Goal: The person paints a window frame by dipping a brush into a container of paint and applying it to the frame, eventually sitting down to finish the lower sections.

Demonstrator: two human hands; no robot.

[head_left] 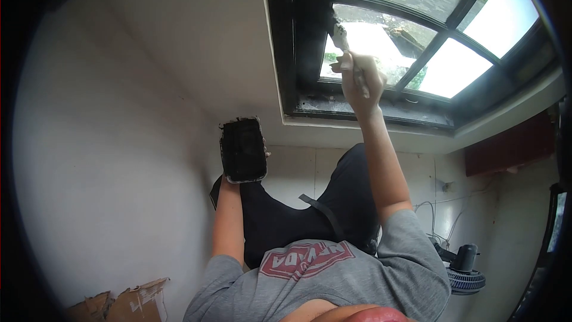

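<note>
Black paint tray [243, 150] gripped in left hand [229, 180], held near the wall | right hand [359, 80] closed round brush [341, 37], bristles on dark window frame [298, 42].

I have a single view, from the camera on the person's head. It looks forward and steeply down along their own chest and grey shirt [333, 274], so the body fills the bottom edge. The wide lens bends the white wall [119, 113] and rounds the corners dark. The window frame [298, 53] sits near, within arm's reach; the floor fan [465, 271] lies farther off, lower right.
</note>
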